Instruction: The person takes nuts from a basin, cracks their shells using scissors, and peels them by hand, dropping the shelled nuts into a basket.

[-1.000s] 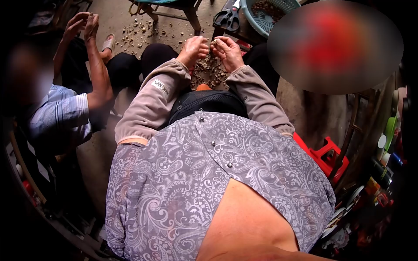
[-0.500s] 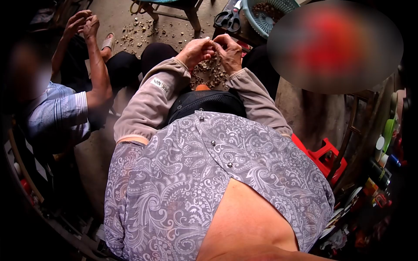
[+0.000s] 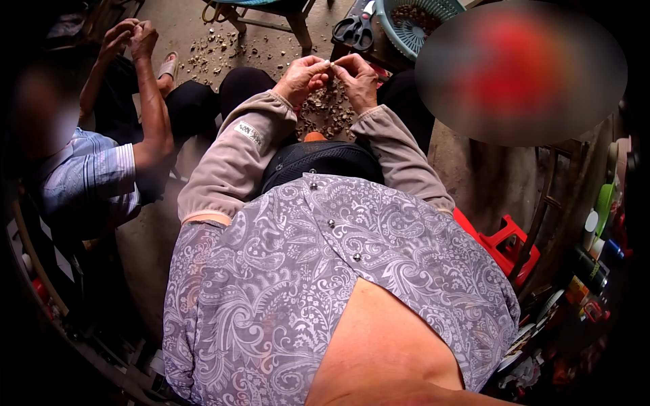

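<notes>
My left hand (image 3: pixel 302 80) and my right hand (image 3: pixel 357 80) meet fingertip to fingertip in front of my lap. Both are closed in a pinch around something small and pale, too small to name. Beneath and between them lies a heap of small brown and pale shell-like pieces (image 3: pixel 326 114). A pair of dark-handled scissors (image 3: pixel 363 32) rests on a low dark table just beyond my right hand. Beside the scissors stands a light-blue plastic basket (image 3: pixel 393 34) holding small brown pieces.
At the left sits another person (image 3: pixel 101 166), both hands raised together. Scattered pieces (image 3: pixel 217 54) cover the floor near a wooden stool (image 3: pixel 298 28). A red plastic stool (image 3: pixel 508 243) is at the right, beside a wooden chair frame. A large blurred patch hides the upper right.
My hands were apart a second ago; my right hand has turned and moved in to meet my left. The other person's hands have shifted slightly.
</notes>
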The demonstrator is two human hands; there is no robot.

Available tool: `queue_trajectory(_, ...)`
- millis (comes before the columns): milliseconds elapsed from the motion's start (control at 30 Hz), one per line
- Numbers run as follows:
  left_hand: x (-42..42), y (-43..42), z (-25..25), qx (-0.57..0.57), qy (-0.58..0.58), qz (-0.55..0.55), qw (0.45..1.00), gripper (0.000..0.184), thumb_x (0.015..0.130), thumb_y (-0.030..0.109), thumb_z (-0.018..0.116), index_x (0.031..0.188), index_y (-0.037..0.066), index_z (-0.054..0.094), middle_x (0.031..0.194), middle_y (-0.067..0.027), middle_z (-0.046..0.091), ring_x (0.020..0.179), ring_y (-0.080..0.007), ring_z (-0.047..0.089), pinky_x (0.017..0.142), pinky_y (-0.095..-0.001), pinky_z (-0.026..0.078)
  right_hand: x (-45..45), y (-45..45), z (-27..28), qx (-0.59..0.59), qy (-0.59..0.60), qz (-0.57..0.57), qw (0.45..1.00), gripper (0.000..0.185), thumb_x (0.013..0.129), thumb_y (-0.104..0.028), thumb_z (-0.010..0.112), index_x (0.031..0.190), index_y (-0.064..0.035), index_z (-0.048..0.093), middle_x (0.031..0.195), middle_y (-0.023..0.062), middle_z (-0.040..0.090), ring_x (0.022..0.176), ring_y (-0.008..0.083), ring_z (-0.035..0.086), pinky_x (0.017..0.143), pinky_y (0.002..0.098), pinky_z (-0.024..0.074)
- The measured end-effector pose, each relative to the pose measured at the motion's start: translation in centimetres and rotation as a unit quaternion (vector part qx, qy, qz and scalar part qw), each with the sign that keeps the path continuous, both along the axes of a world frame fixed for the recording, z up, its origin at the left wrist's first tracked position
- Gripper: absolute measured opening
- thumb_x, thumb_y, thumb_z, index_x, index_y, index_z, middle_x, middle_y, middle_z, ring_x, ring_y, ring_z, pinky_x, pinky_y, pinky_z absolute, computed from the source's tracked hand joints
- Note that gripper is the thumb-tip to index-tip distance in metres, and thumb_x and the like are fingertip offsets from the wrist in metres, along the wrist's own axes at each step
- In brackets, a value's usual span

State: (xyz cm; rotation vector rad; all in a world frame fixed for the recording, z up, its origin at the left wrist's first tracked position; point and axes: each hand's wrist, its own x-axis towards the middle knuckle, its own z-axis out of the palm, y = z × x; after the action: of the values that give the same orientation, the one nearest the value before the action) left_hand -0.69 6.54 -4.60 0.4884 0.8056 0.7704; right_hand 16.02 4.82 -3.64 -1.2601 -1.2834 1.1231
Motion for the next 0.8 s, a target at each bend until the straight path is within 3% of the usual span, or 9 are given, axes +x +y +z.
queue_trajectory(133, 0.4, 0.0, 0.7, 0.008, 0.014, 0.016, 1.0, 0.012, 0.09, 0.012, 0.06, 0.099, 0.004, 0.057, 0.082, -0.0021, 0.062, 0.068, -0.007, 0.061, 0.057, -0.0156, 0.052, 0.3, 0.0, -0.2, -0.093, 0.164, -0.001, 0.982, 0.01, 0.083, -0.008, 0.067, 0.088, -0.0017, 0.06, 0.08, 0.0026, 0.065, 0.07, 0.0079, 0.059, 0.063, 0.0213, 0.0476)
queue_trajectory(300, 0.5, 0.0, 0.9, 0.0, 0.029, 0.039, 0.999, 0.011, 0.09, 0.01, 0.056, 0.098, 0.002, 0.056, 0.084, -0.0057, 0.063, 0.07, -0.0099, 0.061, 0.061, -0.02, 0.054, 0.4, 0.1, -0.9, -0.094, 0.2, -0.029, 0.975, 0.011, 0.085, -0.009, 0.066, 0.091, -0.0028, 0.06, 0.081, 0.003, 0.064, 0.071, 0.009, 0.06, 0.064, 0.0221, 0.0498)
queue_trajectory(500, 0.8, -0.3, 1.8, 0.02, 0.038, 0.04, 0.998, 0.013, 0.09, 0.014, 0.058, 0.098, 0.005, 0.055, 0.082, -0.0025, 0.058, 0.071, -0.0094, 0.058, 0.06, -0.0194, 0.049, 0.5, 0.1, -0.5, -0.155, 0.277, -0.021, 0.948, 0.01, 0.086, -0.008, 0.064, 0.095, -0.0042, 0.06, 0.086, 0.0028, 0.064, 0.076, 0.0104, 0.063, 0.069, 0.023, 0.0523)
queue_trajectory(600, 1.1, -0.5, 1.6, 0.122, 0.104, 0.014, 0.987, 0.014, 0.09, 0.015, 0.058, 0.098, 0.005, 0.054, 0.08, -0.001, 0.056, 0.069, -0.007, 0.055, 0.057, -0.0194, 0.046, 0.7, 0.1, -0.9, -0.173, 0.274, 0.014, 0.946, 0.011, 0.087, -0.008, 0.063, 0.097, -0.0061, 0.061, 0.091, 0.0019, 0.064, 0.08, 0.0106, 0.063, 0.071, 0.0215, 0.0523)
queue_trajectory(733, 1.6, -0.9, 2.5, 0.273, 0.353, -0.006, 0.895, 0.012, 0.088, 0.014, 0.059, 0.09, 0.002, 0.057, 0.07, 0.0005, 0.054, 0.062, -0.0046, 0.05, 0.055, -0.0198, 0.042, 0.7, 0.2, -0.9, -0.193, 0.253, 0.008, 0.948, 0.011, 0.084, -0.01, 0.068, 0.093, -0.005, 0.063, 0.084, 0.001, 0.064, 0.074, 0.008, 0.06, 0.066, 0.0201, 0.0491)
queue_trajectory(800, 1.8, -1.1, 1.9, 0.354, 0.417, 0.009, 0.837, 0.013, 0.085, 0.013, 0.06, 0.088, 0.0, 0.058, 0.07, -0.0059, 0.06, 0.064, -0.0124, 0.058, 0.058, -0.0267, 0.047, 0.6, 0.1, -0.6, -0.183, 0.231, 0.007, 0.956, 0.013, 0.082, -0.011, 0.07, 0.09, -0.0039, 0.064, 0.082, 0.0013, 0.065, 0.072, 0.0075, 0.059, 0.064, 0.0204, 0.048)
